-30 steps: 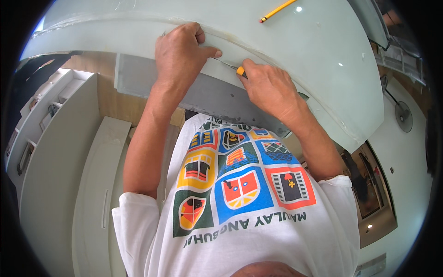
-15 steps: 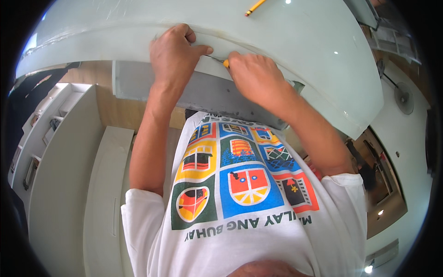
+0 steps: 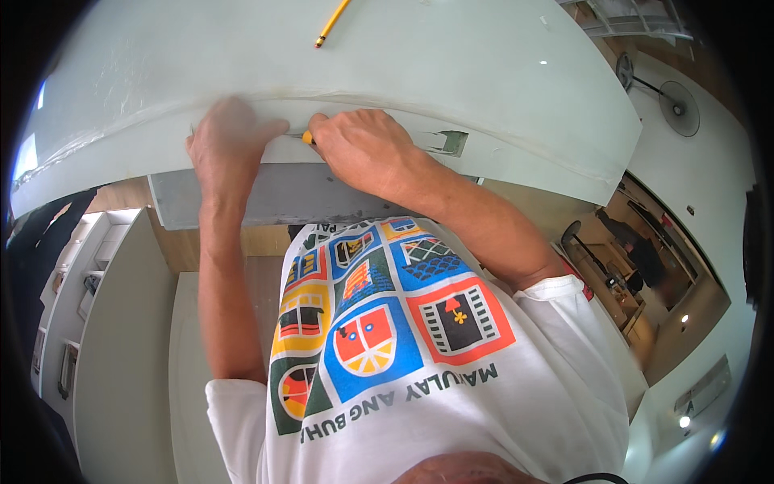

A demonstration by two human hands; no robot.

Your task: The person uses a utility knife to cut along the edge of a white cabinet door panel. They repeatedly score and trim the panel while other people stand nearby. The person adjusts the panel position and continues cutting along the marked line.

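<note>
My right hand (image 3: 367, 149) is closed round a yellow-handled tool with a thin metal blade (image 3: 308, 138), pointing left along the front strip of a glossy white panel (image 3: 419, 64). My left hand (image 3: 226, 145) is at the same strip, left of the blade. Its thumb stretches toward the tool's tip, while motion blurs its fingers; whether they hold anything is hidden. Clear plastic film (image 3: 387, 101) runs wrinkled along the panel near both hands. Right of my right hand, a small dark green patch (image 3: 455, 143) shows beside torn film.
A yellow pencil (image 3: 330, 24) lies on the panel beyond my hands. Below its front edge is a grey board (image 3: 189, 198). White shelving (image 3: 101, 242) stands at left. A standing fan (image 3: 679, 107) and a person in dark clothes (image 3: 637, 242) are at right.
The view has shifted, so the panel and pencil sit differently. Both hands have moved left along the strip, baring the green patch that my right forearm partly covered. The tool stays in my right hand.
</note>
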